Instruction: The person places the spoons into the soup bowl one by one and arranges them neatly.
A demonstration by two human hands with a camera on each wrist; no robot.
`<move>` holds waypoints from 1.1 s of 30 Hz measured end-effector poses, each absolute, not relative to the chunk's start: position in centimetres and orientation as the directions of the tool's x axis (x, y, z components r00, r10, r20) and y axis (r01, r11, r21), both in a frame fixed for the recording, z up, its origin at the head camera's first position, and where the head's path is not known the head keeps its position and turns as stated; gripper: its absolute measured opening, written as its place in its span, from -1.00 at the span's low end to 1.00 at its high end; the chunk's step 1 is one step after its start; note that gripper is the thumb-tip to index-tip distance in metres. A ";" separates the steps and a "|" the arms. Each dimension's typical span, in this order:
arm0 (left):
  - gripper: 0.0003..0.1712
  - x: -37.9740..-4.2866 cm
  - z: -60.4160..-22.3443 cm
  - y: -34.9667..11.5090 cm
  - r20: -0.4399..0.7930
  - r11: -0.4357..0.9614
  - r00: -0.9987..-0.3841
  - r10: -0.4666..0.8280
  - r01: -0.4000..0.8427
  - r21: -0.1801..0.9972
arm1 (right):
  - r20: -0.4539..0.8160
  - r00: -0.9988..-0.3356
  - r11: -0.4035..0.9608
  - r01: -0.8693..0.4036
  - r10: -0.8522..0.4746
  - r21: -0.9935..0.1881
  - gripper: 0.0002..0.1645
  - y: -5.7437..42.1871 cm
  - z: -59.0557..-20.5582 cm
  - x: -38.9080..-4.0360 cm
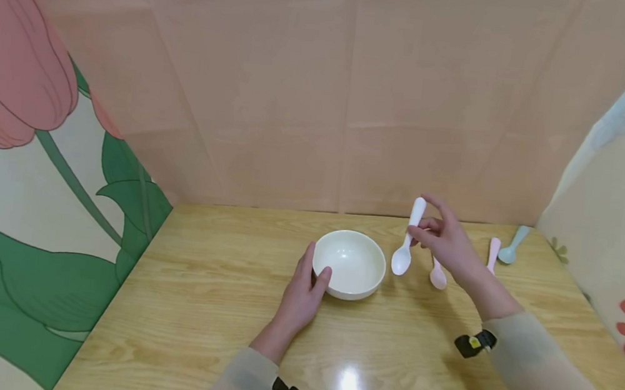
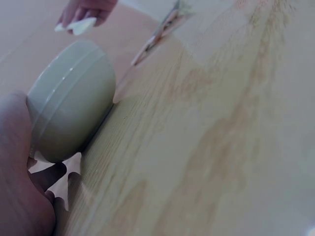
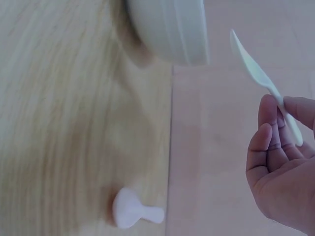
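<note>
A white bowl (image 1: 348, 266) stands upright on the wooden table. My left hand (image 1: 303, 291) holds its left side, thumb at the near rim and fingers along the outer wall; the left wrist view shows the bowl's side (image 2: 74, 105) close to that hand. To the right of the bowl, my right hand (image 1: 446, 239) pinches a white spoon (image 1: 409, 239) by its handle, above the table with the spoon's bowl end down. In the right wrist view, thumb and fingertips meet on the spoon (image 3: 268, 83). Below the right hand lies a pink spoon (image 1: 438, 276), its handle partly hidden.
Farther right on the table (image 1: 194, 309) lie a second pink spoon (image 1: 493, 253), partly covered by the right forearm, and a blue-green spoon (image 1: 513, 246) near the back corner. A plain pinkish sheet (image 1: 277, 91) rises behind the table, with printed panels at both sides.
</note>
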State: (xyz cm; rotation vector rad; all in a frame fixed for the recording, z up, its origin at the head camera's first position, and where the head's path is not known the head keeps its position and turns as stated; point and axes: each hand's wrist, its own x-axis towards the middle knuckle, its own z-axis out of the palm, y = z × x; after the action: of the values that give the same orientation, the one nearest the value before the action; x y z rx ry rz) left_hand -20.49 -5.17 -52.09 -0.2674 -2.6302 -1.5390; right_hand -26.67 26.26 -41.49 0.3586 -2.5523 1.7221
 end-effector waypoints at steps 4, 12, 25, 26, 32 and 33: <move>-0.16 -20.4 -52.0 -5.2 0.157 0.479 -0.981 0.110 0.191 0.857 | 0.188 -0.969 0.306 -0.230 -0.159 -0.924 -0.09 25.6 -40.9 -26.9; -0.17 -20.4 -52.1 -5.2 0.169 0.481 -0.979 0.113 0.203 0.853 | 0.162 -0.968 0.260 -0.208 -0.189 -0.943 -0.07 23.7 -40.1 -27.2; -0.18 -20.6 -51.8 -5.1 0.166 0.481 -0.980 0.113 0.200 0.853 | 0.157 -0.967 0.283 -0.211 -0.202 -0.935 -0.15 19.8 -41.1 -28.4; -0.18 -20.6 -51.8 -5.1 0.166 0.482 -0.980 0.113 0.200 0.853 | 0.159 -0.965 0.286 -0.216 -0.208 -0.934 -0.14 19.6 -41.3 -28.5; -0.19 -20.5 -52.0 -5.0 0.157 0.483 -0.982 0.110 0.191 0.855 | 0.156 -0.958 0.311 -0.229 -0.242 -0.923 -0.13 19.0 -42.4 -28.9; -0.19 -20.5 -51.9 -5.0 0.154 0.483 -0.982 0.108 0.187 0.855 | 0.153 -0.956 0.316 -0.230 -0.252 -0.920 -0.13 18.9 -42.5 -28.9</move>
State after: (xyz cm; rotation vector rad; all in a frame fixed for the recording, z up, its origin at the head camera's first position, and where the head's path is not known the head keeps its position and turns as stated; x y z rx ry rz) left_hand -20.53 -5.04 -51.94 -0.2626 -2.6366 -1.5356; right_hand -28.86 18.90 -42.49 0.4702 -2.5636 1.7880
